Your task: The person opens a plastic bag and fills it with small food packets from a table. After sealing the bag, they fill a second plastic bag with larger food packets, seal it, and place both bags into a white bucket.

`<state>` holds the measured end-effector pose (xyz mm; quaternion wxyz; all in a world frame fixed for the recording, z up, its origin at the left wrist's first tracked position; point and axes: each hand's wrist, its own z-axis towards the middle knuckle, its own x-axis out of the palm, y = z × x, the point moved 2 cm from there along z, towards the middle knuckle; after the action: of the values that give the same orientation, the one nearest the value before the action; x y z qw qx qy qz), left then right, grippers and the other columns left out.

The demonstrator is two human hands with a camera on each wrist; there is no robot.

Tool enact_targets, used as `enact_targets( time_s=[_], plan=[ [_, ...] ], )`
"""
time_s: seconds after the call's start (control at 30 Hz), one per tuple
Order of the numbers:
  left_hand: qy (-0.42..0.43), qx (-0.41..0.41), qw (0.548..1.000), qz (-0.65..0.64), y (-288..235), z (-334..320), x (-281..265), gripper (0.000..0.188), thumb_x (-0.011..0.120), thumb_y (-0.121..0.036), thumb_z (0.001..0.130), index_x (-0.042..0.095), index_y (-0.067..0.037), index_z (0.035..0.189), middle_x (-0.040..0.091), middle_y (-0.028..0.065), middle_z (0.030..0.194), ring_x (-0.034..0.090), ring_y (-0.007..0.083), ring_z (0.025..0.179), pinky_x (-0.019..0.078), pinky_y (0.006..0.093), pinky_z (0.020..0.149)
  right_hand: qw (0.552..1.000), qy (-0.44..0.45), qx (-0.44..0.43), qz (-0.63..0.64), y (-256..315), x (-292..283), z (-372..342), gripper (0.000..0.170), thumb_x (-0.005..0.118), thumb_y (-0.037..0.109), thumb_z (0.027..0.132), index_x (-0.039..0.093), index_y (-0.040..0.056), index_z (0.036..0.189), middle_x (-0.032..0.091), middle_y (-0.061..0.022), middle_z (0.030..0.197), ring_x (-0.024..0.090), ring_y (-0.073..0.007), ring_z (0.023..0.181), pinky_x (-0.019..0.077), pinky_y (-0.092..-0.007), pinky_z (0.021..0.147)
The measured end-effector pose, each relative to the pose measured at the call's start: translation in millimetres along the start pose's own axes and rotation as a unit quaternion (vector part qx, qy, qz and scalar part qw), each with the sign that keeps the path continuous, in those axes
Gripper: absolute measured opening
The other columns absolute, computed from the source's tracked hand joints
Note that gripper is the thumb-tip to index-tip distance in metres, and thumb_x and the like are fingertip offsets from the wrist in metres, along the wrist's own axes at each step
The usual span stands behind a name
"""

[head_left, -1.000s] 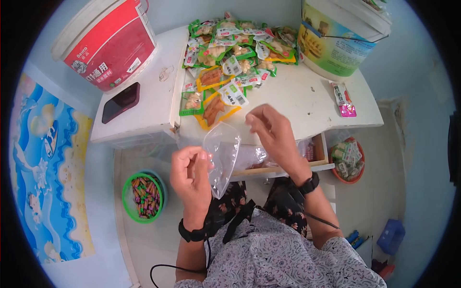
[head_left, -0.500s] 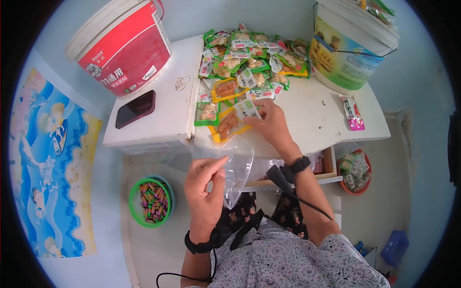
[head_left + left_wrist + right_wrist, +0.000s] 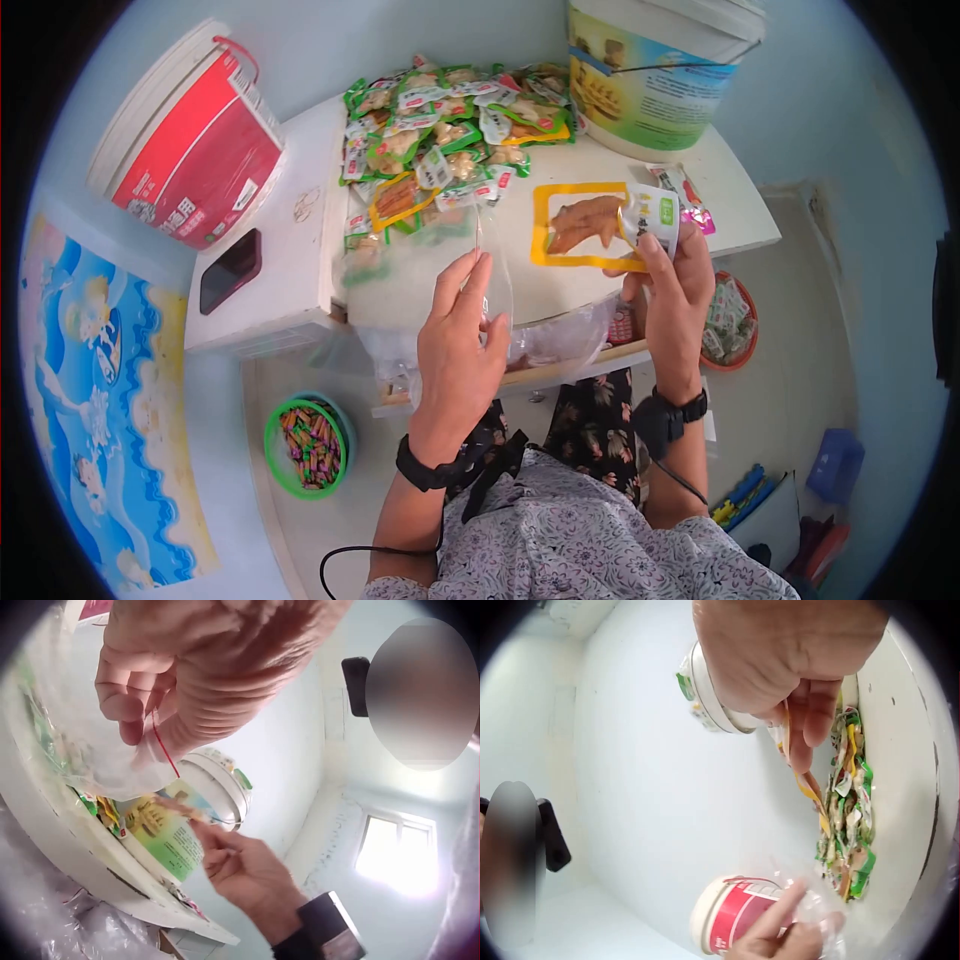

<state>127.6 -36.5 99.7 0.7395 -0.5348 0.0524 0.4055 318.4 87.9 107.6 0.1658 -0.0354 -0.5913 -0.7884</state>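
My left hand (image 3: 455, 360) pinches a clear plastic bag (image 3: 440, 262) near its edge, above the front of the white table. In the left wrist view a red strip (image 3: 163, 746) runs along the bag beside the fingertips. My right hand (image 3: 680, 310) grips the labelled white end of a yellow-edged snack packet (image 3: 590, 225), whose brown pieces show through its clear window. The packet is held up to the right of the bag, apart from it. Behind both hands lies a heap of green- and yellow-edged snack packets (image 3: 440, 125).
A red-labelled bucket (image 3: 200, 160) and a phone (image 3: 230, 270) stand on the left side. At the back right is a printed bucket (image 3: 650, 90), with a pink packet (image 3: 685, 195) before it. Below are an open drawer (image 3: 540, 372), a green basket (image 3: 308, 445) and a red basket (image 3: 730, 320).
My right hand reached to the heap's front, took a yellow-edged packet and brought it back to the right. My left hand rose with the plastic bag. The head view has shifted.
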Motion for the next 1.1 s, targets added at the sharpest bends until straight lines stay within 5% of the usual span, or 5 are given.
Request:
enact_targets(
  time_s=[0.4, 0.8, 0.93, 1.0, 1.1],
  plan=[
    [0.039, 0.027, 0.996, 0.076, -25.9, 1.9, 24.5, 0.086, 0.068, 0.013, 0.079, 0.038, -0.002, 0.158, 0.045, 0.0123, 0.156, 0.060, 0.0168, 0.071, 0.0541, 0.0290, 0.067, 0.997, 0.074, 0.021, 0.011, -28.2, -12.6, -35.4, 0.013, 0.062, 0.010, 0.105, 0.055, 0.0010, 0.109, 0.068, -0.0088, 0.103, 0.067, -0.0123, 0.084, 0.0563, -0.0265, 0.064],
    [0.066, 0.004, 0.996, 0.060, -29.2, -0.7, 31.1, 0.088, 0.066, 0.014, 0.077, 0.036, -0.001, 0.159, 0.042, 0.0108, 0.160, 0.057, 0.0159, 0.068, 0.0533, 0.0296, 0.067, 1.000, 0.011, -0.011, 0.024, -43.9, -8.6, -35.4, 0.015, 0.062, 0.005, 0.104, 0.054, -0.0006, 0.114, 0.069, -0.0088, 0.103, 0.066, -0.0108, 0.083, 0.0559, -0.0243, 0.065],
    [0.059, 0.023, 0.995, 0.071, -16.9, 1.6, 33.4, 0.086, 0.066, 0.014, 0.077, 0.038, 0.000, 0.157, 0.044, 0.0113, 0.159, 0.057, 0.0169, 0.068, 0.0530, 0.0300, 0.067, 0.996, 0.061, 0.061, -0.016, -27.1, 1.3, -42.5, 0.049, 0.061, -0.003, 0.100, 0.047, 0.0016, 0.146, 0.068, -0.0092, 0.099, 0.067, -0.0098, 0.078, 0.0558, -0.0245, 0.067],
    [0.065, 0.021, 0.995, 0.075, -10.5, 2.3, 34.5, 0.085, 0.066, 0.014, 0.077, 0.039, 0.000, 0.157, 0.044, 0.0116, 0.159, 0.057, 0.0172, 0.068, 0.0529, 0.0301, 0.067, 0.982, 0.123, -0.032, -0.142, -36.2, -8.6, -41.5, 0.068, 0.063, -0.006, 0.093, 0.042, 0.0058, 0.157, 0.073, -0.0104, 0.109, 0.070, -0.0154, 0.091, 0.0569, -0.0303, 0.082],
    [0.062, 0.024, 0.996, 0.066, 0.4, 2.8, 35.4, 0.084, 0.066, 0.015, 0.077, 0.040, 0.001, 0.156, 0.046, 0.0120, 0.158, 0.057, 0.0167, 0.068, 0.0527, 0.0297, 0.066, 0.935, 0.267, -0.158, -0.175, -31.3, -16.0, -35.0, 0.066, 0.065, -0.006, 0.087, 0.053, 0.0082, 0.150, 0.072, -0.0134, 0.124, 0.071, -0.0304, 0.107, 0.0532, -0.0397, 0.097]
  ],
)
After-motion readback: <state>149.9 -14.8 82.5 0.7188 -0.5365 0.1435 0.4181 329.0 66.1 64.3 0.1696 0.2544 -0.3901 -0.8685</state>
